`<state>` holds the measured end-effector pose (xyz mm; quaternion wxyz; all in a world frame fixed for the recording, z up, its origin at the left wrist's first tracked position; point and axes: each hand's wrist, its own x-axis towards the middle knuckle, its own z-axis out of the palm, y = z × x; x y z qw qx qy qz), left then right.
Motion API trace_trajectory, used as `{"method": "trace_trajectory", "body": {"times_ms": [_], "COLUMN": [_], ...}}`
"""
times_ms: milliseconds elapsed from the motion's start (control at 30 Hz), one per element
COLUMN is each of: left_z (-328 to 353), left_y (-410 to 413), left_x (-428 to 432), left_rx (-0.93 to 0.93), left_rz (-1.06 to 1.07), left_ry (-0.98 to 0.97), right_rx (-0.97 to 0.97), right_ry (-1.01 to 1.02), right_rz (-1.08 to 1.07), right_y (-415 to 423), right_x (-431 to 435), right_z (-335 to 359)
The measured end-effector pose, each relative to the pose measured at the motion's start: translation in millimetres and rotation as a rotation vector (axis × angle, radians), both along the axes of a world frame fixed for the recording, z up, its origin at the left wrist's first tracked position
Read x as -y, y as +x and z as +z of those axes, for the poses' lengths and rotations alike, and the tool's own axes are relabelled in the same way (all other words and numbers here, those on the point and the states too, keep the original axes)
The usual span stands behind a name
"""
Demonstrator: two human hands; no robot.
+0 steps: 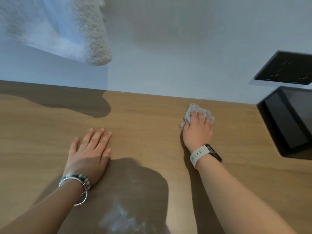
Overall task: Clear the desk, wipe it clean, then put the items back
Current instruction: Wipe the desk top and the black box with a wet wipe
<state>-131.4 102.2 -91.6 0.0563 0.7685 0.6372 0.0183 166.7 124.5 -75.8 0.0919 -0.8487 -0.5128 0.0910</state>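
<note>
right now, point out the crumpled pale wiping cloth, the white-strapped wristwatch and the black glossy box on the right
crumpled pale wiping cloth (pixel 194 109): head view, its bare far edge
white-strapped wristwatch (pixel 199 155): head view, middle of the strap
black glossy box (pixel 287 125): head view, middle of its dark face

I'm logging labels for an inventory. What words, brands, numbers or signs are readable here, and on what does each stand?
No text can be read in this picture.
On the black wall panel: faint pale marks, too blurred to read.
On the black box: no print shows.
On the watch: face dark, nothing legible.
On the cloth and the desk: no markings.
</note>
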Motion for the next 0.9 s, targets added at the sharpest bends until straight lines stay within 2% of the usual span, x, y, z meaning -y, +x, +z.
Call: {"method": "trace_trajectory", "body": {"times_ms": [33, 100, 133, 167, 200, 233, 333, 400, 433, 500, 633, 700, 733, 767, 833, 900], "left_z": [0.1, 1.2, 1.9, 2.0, 1.3, 0.0, -1.0, -0.3, -0.3, -0.3, 2.1, 2.7, 2.5, 1.8, 0.8, 2.3], "left_y": [0.0, 1.0, 1.4, 1.4, 0.8, -0.1, -2.5, -1.8, -1.3, -0.7, -1.3, -1.0, -0.8, -0.7, -1.2, 0.0], "left_x": [0.7, 1.5, 1.6, 1.7, 2.0, 2.6, 1.8, 0.2, 0.0, 0.8, 0.7, 1.6, 1.6, 1.5, 1.4, 0.8], "left_rx": [-0.004, -0.007, -0.009, -0.01, -0.015, -0.021, -0.025, -0.032, -0.039, -0.038, -0.032, -0.03, -0.02, -0.006, 0.008, 0.019], "left_rz": [-0.005, -0.008, -0.008, -0.006, -0.003, 0.002, 0.009, -0.003, -0.008, -0.012, -0.007, -0.011, -0.006, 0.0, -0.005, 0.004], "left_ry": [-0.005, -0.007, -0.01, -0.012, -0.013, -0.015, -0.003, -0.007, -0.01, -0.02, -0.025, -0.038, -0.038, -0.036, -0.026, -0.026], "right_rx": [-0.01, -0.011, -0.024, -0.037, -0.042, -0.044, -0.017, 0.029, 0.036, 0.008, -0.066, -0.074, -0.078, -0.082, -0.054, -0.011], "right_ry": [0.012, 0.058, 0.019, -0.005, -0.007, 0.018, 0.096, 0.054, 0.05, 0.065, -0.004, 0.009, 0.043, 0.06, 0.044, 0.048], "right_rz": [0.132, 0.538, 0.712, 0.803, 0.776, 0.657, 0.16, 0.049, 0.064, 0.248, 0.867, 1.091, 1.093, 1.001, 0.691, 0.535], "right_y": [-19.3, -59.9, -69.2, -65.1, -50.3, -30.6, 27.5, 28.4, 17.7, -11.5, -74.8, -73.9, -60.6, -43.2, -9.6, -4.0], "right_x": [-2.7, 3.6, 7.1, 3.0, -6.9, -19.1, -49.5, -59.5, -63.3, -64.0, -34.3, -21.0, -29.6, -44.9, -72.9, -79.4], "right_z": [-1.4, -2.9, -3.4, -3.1, -1.8, -2.8, -4.2, -8.5, -10.4, -6.4, 0.7, 5.2, 6.7, 5.6, 0.9, -1.8]}}
